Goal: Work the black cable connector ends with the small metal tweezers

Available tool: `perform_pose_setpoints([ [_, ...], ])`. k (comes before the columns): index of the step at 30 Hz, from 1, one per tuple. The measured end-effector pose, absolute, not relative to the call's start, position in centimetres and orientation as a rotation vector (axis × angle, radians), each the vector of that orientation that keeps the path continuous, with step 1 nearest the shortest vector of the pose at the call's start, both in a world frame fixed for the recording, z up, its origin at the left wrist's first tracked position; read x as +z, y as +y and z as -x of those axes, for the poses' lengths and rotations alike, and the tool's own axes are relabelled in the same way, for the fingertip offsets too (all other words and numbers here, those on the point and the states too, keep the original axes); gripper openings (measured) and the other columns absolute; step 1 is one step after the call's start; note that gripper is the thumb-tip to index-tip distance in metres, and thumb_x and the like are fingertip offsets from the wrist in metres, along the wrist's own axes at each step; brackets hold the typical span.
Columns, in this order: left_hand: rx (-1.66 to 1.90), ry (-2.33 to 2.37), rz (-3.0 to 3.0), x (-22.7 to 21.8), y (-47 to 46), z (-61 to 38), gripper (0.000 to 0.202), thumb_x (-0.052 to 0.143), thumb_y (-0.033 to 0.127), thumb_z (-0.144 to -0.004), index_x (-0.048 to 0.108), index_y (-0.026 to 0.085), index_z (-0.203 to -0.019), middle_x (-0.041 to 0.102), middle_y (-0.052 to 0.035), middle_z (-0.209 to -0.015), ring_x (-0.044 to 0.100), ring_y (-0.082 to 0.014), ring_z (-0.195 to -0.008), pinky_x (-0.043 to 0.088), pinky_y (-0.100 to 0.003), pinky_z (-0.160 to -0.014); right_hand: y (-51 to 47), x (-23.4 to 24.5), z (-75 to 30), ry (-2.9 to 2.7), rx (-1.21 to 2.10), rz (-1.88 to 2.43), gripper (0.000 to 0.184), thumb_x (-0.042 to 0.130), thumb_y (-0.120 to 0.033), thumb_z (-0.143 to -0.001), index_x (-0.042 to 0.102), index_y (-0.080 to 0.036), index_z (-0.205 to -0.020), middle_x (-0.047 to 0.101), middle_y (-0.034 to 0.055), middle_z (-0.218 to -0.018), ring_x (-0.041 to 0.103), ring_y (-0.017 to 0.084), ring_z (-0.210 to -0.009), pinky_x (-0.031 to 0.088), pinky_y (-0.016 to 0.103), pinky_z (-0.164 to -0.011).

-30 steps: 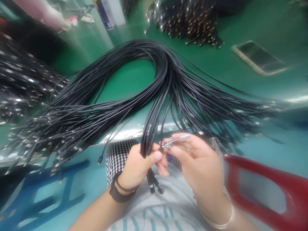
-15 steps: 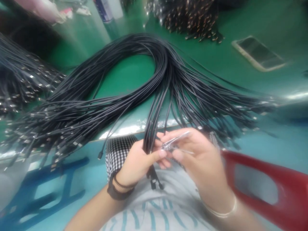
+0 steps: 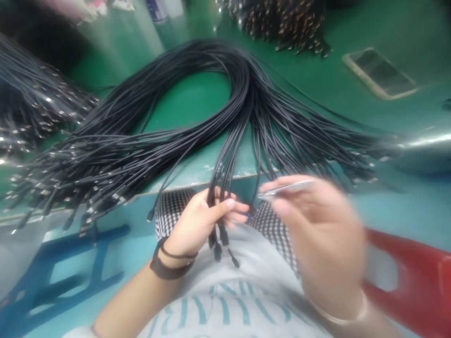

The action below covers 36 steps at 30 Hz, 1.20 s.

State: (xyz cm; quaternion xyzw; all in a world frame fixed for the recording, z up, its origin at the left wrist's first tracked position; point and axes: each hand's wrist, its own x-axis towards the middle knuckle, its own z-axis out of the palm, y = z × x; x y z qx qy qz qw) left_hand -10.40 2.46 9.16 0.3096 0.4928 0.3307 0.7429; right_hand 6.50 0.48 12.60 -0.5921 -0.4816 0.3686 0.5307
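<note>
My left hand [image 3: 200, 216] is closed around a few black cables [image 3: 225, 169], its thumb lying across them. Their plugs [image 3: 218, 251] dangle below the palm, over my shirt. To the right, my right hand [image 3: 317, 225], somewhat blurred, pinches a thin, shiny, silvery or clear piece [image 3: 285, 188] between thumb and fingers. Its pointed end faces left, apart from the held cables; blur hides what kind of thing it is. The held cables run up into a large looped bundle of black cables [image 3: 141, 89] on the green table [image 3: 197, 101].
More cable bundles lie at the left [image 3: 45, 101] and the far side [image 3: 278, 23]. A phone [image 3: 384, 75] rests at the right on the table. A red stool [image 3: 416, 281] is beside me, and a blue frame [image 3: 81, 277] stands below the table. A bottle [image 3: 155, 10] is at the back.
My right hand has drawn away to the right with the shiny piece, leaving the left fingers. The left hand still grips the cables, and its fingers have spread slightly.
</note>
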Motion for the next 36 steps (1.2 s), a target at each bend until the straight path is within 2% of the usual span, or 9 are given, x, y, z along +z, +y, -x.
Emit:
perform_pose_setpoints([
  [3,0.770,1.079,-0.647,9.1,2.7,10.4,0.021,0.076,0.024,-0.078,0.064,0.012,-0.090,0.077,-0.0066,-0.077,0.073,-0.0173,-0.067,0.052,-0.019,-0.055,0.9,11.3,-4.8,-0.896,1.273,1.268,0.017,0.070,-0.020,-0.084,0.065,-0.023,-0.100,0.073,0.0003,-0.097,0.070,0.015,-0.090,0.059,0.024,-0.078],
  [8,0.807,1.039,-0.652,9.7,3.1,10.0,0.018,0.078,0.020,-0.076,0.070,0.012,-0.090,0.077,-0.0053,-0.078,0.071,-0.0149,-0.063,0.050,-0.018,-0.053,1.8,9.8,-3.9,-0.627,1.486,1.155,0.016,0.070,-0.027,-0.083,0.064,-0.022,-0.097,0.073,0.0023,-0.093,0.071,0.018,-0.076,0.061,0.029,-0.062],
  [13,0.819,1.031,-0.647,10.1,3.3,9.7,0.017,0.078,0.019,-0.075,0.072,0.013,-0.090,0.077,-0.0056,-0.077,0.070,-0.0151,-0.061,0.049,-0.019,-0.052,2.0,10.1,-4.1,-0.586,1.471,1.148,0.015,0.070,-0.026,-0.082,0.063,-0.022,-0.095,0.073,0.0013,-0.086,0.071,0.018,-0.076,0.061,0.028,-0.063],
  [17,0.816,1.043,-0.632,10.0,3.2,9.7,0.016,0.078,0.019,-0.075,0.072,0.014,-0.089,0.077,-0.0045,-0.076,0.070,-0.0146,-0.061,0.049,-0.019,-0.053,2.0,10.5,-4.0,-0.610,1.455,1.209,0.013,0.069,-0.025,-0.082,0.063,-0.021,-0.093,0.073,0.0011,-0.083,0.070,0.016,-0.068,0.060,0.025,-0.057],
  [23,0.820,1.059,-0.611,9.7,3.2,9.7,0.015,0.079,0.018,-0.074,0.072,0.014,-0.087,0.074,-0.0008,-0.066,0.070,-0.0134,-0.060,0.050,-0.017,-0.053,2.1,10.9,-3.9,-0.653,1.434,1.254,0.010,0.069,-0.023,-0.082,0.064,-0.021,-0.091,0.072,-0.0010,-0.080,0.068,0.012,-0.063,0.059,0.020,-0.053],
  [30,0.815,1.061,-0.617,9.7,3.0,9.7,0.016,0.078,0.019,-0.075,0.072,0.014,-0.089,0.077,-0.0033,-0.076,0.070,-0.0131,-0.061,0.052,-0.017,-0.054,2.1,10.8,-3.9,-0.666,1.399,1.310,0.011,0.070,-0.025,-0.082,0.065,-0.021,-0.090,0.073,0.0000,-0.079,0.068,0.013,-0.062,0.059,0.021,-0.054],
  [36,0.812,1.065,-0.622,9.7,3.1,9.7,0.016,0.079,0.019,-0.075,0.072,0.013,-0.088,0.076,-0.0031,-0.074,0.069,-0.0122,-0.059,0.051,-0.017,-0.052,2.3,10.4,-4.1,-0.682,1.441,1.281,0.010,0.071,-0.023,-0.082,0.064,-0.020,-0.089,0.073,-0.0001,-0.076,0.068,0.013,-0.060,0.059,0.020,-0.053],
])
